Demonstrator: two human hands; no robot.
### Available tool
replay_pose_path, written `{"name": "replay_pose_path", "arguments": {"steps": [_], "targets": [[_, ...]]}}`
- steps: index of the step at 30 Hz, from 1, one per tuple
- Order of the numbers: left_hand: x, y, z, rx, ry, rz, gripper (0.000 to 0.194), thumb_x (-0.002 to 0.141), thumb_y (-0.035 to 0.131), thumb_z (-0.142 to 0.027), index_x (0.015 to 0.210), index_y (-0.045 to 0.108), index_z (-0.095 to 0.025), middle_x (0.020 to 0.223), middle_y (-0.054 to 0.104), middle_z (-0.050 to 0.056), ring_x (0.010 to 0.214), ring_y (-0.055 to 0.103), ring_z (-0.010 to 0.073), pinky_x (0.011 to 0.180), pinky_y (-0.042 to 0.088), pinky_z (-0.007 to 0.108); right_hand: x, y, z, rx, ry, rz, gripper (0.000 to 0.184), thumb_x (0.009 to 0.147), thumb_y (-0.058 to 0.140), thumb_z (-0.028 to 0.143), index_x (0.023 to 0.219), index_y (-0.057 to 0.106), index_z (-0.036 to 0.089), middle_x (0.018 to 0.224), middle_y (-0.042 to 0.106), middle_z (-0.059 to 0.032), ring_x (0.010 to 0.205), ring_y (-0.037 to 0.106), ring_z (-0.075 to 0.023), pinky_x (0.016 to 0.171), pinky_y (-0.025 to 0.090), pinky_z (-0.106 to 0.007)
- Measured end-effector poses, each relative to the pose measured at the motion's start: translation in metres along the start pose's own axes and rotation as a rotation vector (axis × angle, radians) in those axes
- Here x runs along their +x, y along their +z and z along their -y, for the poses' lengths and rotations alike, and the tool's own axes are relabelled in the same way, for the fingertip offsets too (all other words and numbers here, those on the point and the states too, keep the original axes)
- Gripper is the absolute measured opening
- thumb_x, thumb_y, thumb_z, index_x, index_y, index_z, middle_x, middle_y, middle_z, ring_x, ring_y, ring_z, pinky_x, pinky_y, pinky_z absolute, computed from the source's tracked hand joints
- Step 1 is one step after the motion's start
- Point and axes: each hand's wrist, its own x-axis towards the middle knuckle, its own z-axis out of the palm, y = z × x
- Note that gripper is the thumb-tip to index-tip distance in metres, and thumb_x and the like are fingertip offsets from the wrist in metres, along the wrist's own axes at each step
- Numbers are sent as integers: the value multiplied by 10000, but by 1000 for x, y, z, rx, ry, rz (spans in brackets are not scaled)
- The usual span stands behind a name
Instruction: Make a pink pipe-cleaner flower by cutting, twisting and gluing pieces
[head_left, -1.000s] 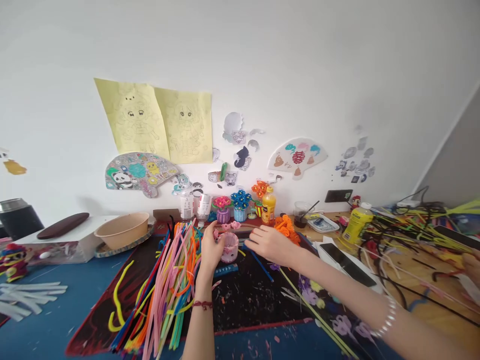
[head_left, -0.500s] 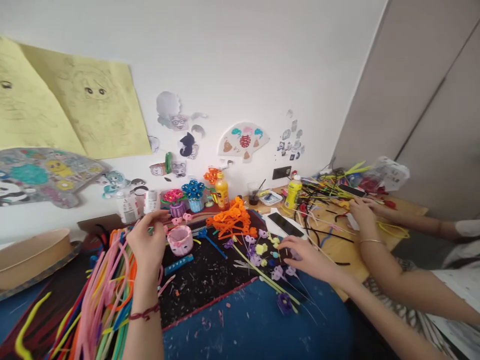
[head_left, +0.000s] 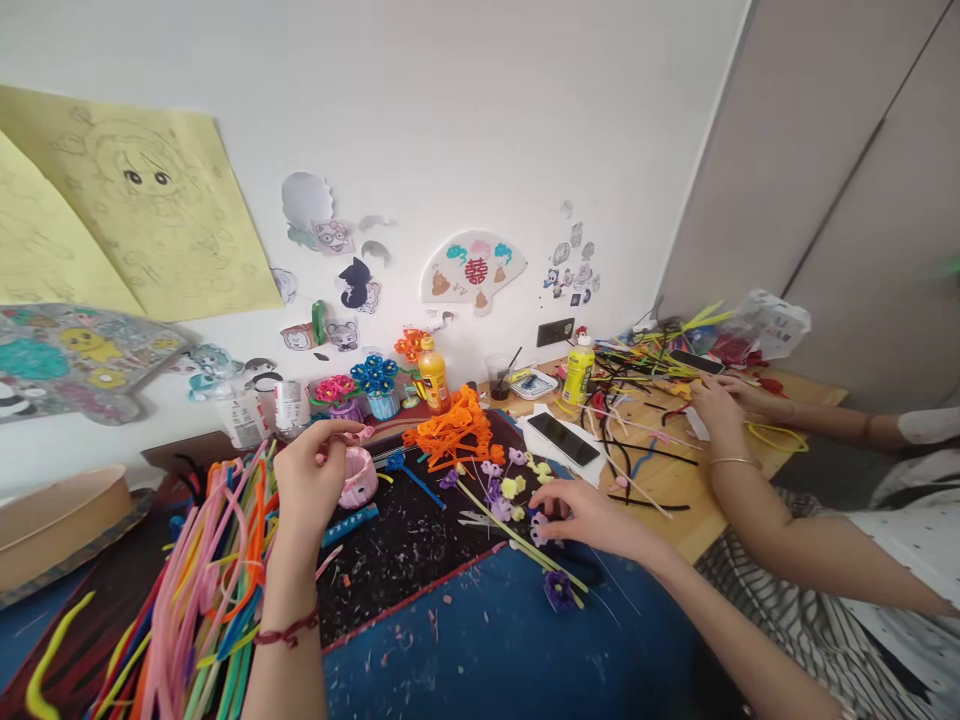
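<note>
My left hand [head_left: 311,475] reaches over the left side of a small pink pot [head_left: 358,478], with its fingers curved and apart beside a little pink pipe-cleaner piece [head_left: 361,435]. Whether the fingertips touch that piece is hard to see. My right hand [head_left: 581,512] is lowered among small pipe-cleaner flowers, with thumb and finger closed around a lavender flower [head_left: 537,527]. Pale yellow flowers [head_left: 513,487] and a dark purple flower [head_left: 559,590] lie close by. Long light-green stems [head_left: 501,520] run diagonally below them.
Colourful pipe cleaners [head_left: 195,580] are heaped at the left. Behind the mat stand an orange bottle [head_left: 433,378], a yellow bottle [head_left: 577,375] and a blue flower pot [head_left: 384,404]. Orange pipe cleaners [head_left: 457,430] and a phone [head_left: 562,438] lie nearer. A co-worker's hands [head_left: 720,400] work at the right.
My right hand has come down and closed in on the lavender flower. My left hand has moved right over the pink pot's edge. The view has turned slightly right.
</note>
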Motion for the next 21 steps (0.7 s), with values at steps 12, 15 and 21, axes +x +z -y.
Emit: {"name": "replay_pose_path", "arguments": {"steps": [12, 15, 21], "targets": [[-2, -6, -23, -164, -8, 243, 269, 786, 469, -309, 817, 714, -202, 802, 739, 19, 739, 668, 172, 659, 504, 240, -11, -23, 40, 460, -55, -135, 282, 731, 722, 284, 1002, 686, 215, 977, 679, -34, 786, 585, -173, 708, 463, -269], [-9, -6, -49, -239, 63, 574, 299, 845, 486, -425, 899, 689, -212, 859, 730, 24, 740, 646, 172, 637, 478, 237, -7, -27, 65, 531, -117, -181, 311, 724, 744, 295, 1019, 683, 217, 1020, 681, -46, 807, 586, -177, 714, 474, -269], [-19, 0, -67, -210, 112, 815, 419, 943, 356, -491, 777, 616, -206, 704, 651, 3, 587, 562, 131, 575, 410, 232, 18, -22, 104, 532, -256, -285, 335, 742, 710, 252, 1074, 672, 230, 1064, 694, -50, 892, 609, -205, 800, 485, -311]]}}
